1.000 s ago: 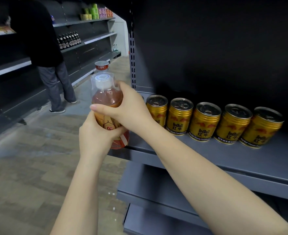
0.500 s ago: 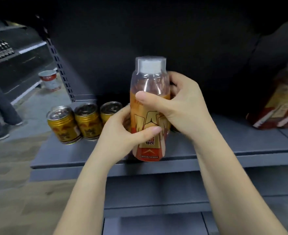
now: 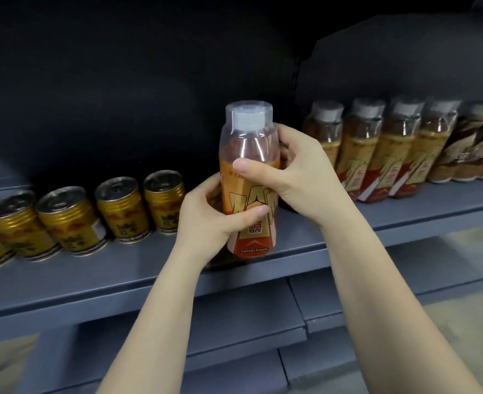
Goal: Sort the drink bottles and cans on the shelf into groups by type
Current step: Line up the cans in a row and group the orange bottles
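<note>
I hold an orange drink bottle (image 3: 249, 155) with a white cap and orange-red label upright over the front of the grey shelf (image 3: 149, 268). My left hand (image 3: 206, 220) wraps its lower left side; my right hand (image 3: 294, 172) grips its upper right side. Left of it, several gold cans (image 3: 121, 209) stand in a row on the shelf. To the right stands a row of matching orange bottles (image 3: 377, 149), with several brown-labelled bottles (image 3: 473, 146) beyond them at the far right.
A lower grey shelf (image 3: 234, 322) juts out beneath my forearms. The dark back panel (image 3: 149, 81) closes off the shelf behind. A bare stretch of shelf lies between the cans and the orange bottles.
My view and both hands have swung right along the shelf with the bottle. The row of orange bottles on the right has come into view; the cans now lie left.
</note>
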